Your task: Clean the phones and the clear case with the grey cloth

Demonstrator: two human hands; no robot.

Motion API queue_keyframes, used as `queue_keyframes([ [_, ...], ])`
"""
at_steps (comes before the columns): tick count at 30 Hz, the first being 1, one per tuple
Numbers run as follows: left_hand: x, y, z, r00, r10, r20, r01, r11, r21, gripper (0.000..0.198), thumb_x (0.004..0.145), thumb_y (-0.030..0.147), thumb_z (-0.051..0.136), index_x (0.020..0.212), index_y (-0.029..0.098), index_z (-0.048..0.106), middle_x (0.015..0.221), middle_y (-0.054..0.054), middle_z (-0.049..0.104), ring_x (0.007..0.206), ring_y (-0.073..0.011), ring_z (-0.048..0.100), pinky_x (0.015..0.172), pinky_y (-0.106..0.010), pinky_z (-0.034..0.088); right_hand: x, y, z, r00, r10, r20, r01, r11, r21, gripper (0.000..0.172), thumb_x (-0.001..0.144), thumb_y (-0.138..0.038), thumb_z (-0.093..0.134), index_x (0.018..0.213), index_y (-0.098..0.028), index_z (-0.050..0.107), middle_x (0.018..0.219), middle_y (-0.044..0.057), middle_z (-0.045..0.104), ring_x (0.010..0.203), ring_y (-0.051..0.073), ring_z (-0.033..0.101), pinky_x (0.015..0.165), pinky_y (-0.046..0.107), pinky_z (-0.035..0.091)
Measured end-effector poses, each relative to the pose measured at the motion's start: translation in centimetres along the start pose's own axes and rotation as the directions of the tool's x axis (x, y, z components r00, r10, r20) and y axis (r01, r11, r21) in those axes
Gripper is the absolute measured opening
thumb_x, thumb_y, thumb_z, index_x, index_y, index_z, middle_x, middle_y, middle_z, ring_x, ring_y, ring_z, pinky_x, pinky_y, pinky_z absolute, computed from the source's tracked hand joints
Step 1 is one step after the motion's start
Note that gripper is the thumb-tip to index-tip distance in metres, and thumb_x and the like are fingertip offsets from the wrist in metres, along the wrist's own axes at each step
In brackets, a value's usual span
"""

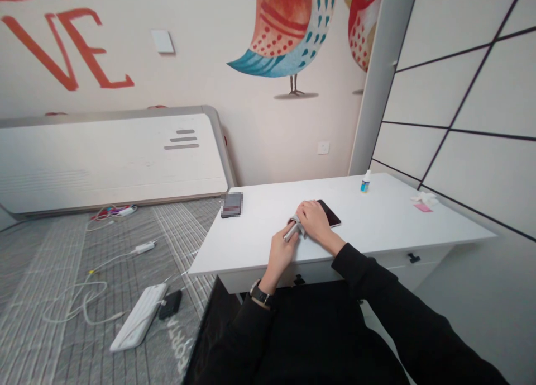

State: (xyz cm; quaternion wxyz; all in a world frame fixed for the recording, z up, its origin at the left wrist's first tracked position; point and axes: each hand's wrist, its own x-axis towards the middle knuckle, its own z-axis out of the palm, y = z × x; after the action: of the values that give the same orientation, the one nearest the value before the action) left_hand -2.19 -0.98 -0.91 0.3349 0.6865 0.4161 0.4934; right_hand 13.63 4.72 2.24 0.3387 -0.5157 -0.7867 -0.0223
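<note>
Near the front edge of the white desk (268, 235), my two hands meet. My left hand (281, 248), with a dark watch (262, 294) on its wrist, is closed around a short silver, tube-like object (290, 232) whose exact kind I cannot make out. A greyish cloth (300, 227) wraps part of it. My right hand (314, 218) presses its curled fingers onto the cloth from the right; the fingertips are partly hidden. A dark-screened phone or small tablet (329, 213) lies flat just beyond my right hand, partly covered by it.
A small white bottle with a blue label (365, 183) stands at the back right. White tissue and a pink slip (422, 207) lie farther right. A pixelated dark item (231, 204) rests at the left edge. Cables and a white power strip (140, 318) are on the carpet.
</note>
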Motion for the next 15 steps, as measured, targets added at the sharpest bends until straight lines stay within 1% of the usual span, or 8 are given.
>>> queue_keyframes([
  [2, 0.0, 0.1, 0.0, 1.0, -0.014, 0.008, 0.014, 1.0, 0.006, 0.03, 0.1, 0.04, 0.066, 0.117, 0.016, 0.07, 0.114, -0.007, 0.075, 0.106, -0.0229, 0.071, 0.102, -0.048, 0.054, 0.1, -0.6, 0.3, 0.998, 0.057, -0.012, -0.057, 0.998, -0.04, 0.023, 0.102, -0.039, 0.066, 0.107, -0.017, 0.07, 0.115, 0.007, 0.071, 0.112, 0.025, 0.067, 0.105, 0.051, 0.05],
  [4, 0.0, 0.2, 0.0, 1.0, -0.021, 0.019, 0.02, 1.0, 0.013, 0.028, 0.099, 0.041, 0.066, 0.111, 0.016, 0.071, 0.109, -0.006, 0.075, 0.101, -0.0215, 0.071, 0.098, -0.046, 0.055, 0.2, -1.3, 0.3, 0.998, 0.065, 0.001, -0.065, 0.996, -0.054, 0.021, 0.102, -0.038, 0.067, 0.103, -0.017, 0.071, 0.113, 0.006, 0.072, 0.115, 0.025, 0.066, 0.11, 0.054, 0.046],
  [6, 0.0, 0.2, 0.0, 0.999, -0.031, 0.03, 0.03, 0.999, 0.019, 0.028, 0.099, 0.042, 0.066, 0.108, 0.016, 0.07, 0.109, -0.005, 0.074, 0.101, -0.021, 0.071, 0.097, -0.045, 0.056, 0.0, -1.8, 0.0, 0.999, 0.039, 0.028, -0.038, 0.998, -0.042, 0.019, 0.102, -0.031, 0.065, 0.092, -0.017, 0.072, 0.105, 0.006, 0.075, 0.116, 0.026, 0.066, 0.116, 0.057, 0.038],
  [9, 0.0, 0.0, 0.1, 0.997, -0.072, 0.033, 0.071, 0.997, 0.034, 0.028, 0.099, 0.042, 0.067, 0.106, 0.015, 0.07, 0.104, -0.004, 0.072, 0.096, -0.0202, 0.07, 0.09, -0.042, 0.059, -0.6, -2.5, -0.3, 0.998, -0.029, 0.063, 0.028, 0.999, 0.023, 0.029, 0.102, -0.018, 0.052, 0.082, -0.018, 0.074, 0.101, 0.01, 0.078, 0.122, 0.028, 0.063, 0.124, 0.06, 0.023],
  [10, 0.1, -0.1, 0.2, 0.995, -0.091, 0.028, 0.09, 0.995, 0.039, 0.028, 0.099, 0.042, 0.067, 0.106, 0.015, 0.069, 0.104, -0.004, 0.072, 0.094, -0.0197, 0.07, 0.088, -0.041, 0.06, -1.0, -2.8, -0.4, 0.996, -0.053, 0.068, 0.049, 0.997, 0.053, 0.032, 0.101, -0.016, 0.048, 0.085, -0.019, 0.075, 0.105, 0.01, 0.078, 0.126, 0.028, 0.061, 0.125, 0.06, 0.019],
  [12, 0.1, -0.3, 0.4, 0.992, -0.125, 0.007, 0.125, 0.991, 0.04, 0.028, 0.099, 0.041, 0.068, 0.111, 0.016, 0.068, 0.109, -0.005, 0.071, 0.095, -0.0194, 0.07, 0.087, -0.041, 0.06, -1.8, -3.7, -0.2, 0.993, -0.098, 0.069, 0.089, 0.989, 0.118, 0.034, 0.101, -0.015, 0.043, 0.099, -0.02, 0.078, 0.117, 0.009, 0.077, 0.134, 0.028, 0.056, 0.126, 0.06, 0.016],
  [14, 0.2, -0.4, 0.7, 0.987, -0.156, -0.04, 0.157, 0.987, 0.024, 0.03, 0.099, 0.039, 0.068, 0.119, 0.017, 0.066, 0.118, -0.007, 0.07, 0.101, -0.0206, 0.07, 0.089, -0.042, 0.06, -2.7, -4.8, 0.0, 0.987, -0.145, 0.064, 0.131, 0.974, 0.183, 0.037, 0.102, -0.017, 0.041, 0.114, -0.022, 0.076, 0.127, 0.007, 0.074, 0.14, 0.026, 0.051, 0.128, 0.059, 0.014],
  [15, 0.2, -0.5, 0.8, 0.978, -0.192, -0.077, 0.194, 0.981, 0.011, 0.034, 0.1, 0.041, 0.066, 0.124, 0.017, 0.065, 0.123, -0.008, 0.068, 0.103, -0.0209, 0.069, 0.09, -0.043, 0.061, -3.2, -5.4, 0.2, 0.984, -0.17, 0.061, 0.153, 0.965, 0.214, 0.038, 0.103, -0.017, 0.041, 0.121, -0.022, 0.074, 0.132, 0.007, 0.072, 0.143, 0.026, 0.049, 0.129, 0.058, 0.013],
])
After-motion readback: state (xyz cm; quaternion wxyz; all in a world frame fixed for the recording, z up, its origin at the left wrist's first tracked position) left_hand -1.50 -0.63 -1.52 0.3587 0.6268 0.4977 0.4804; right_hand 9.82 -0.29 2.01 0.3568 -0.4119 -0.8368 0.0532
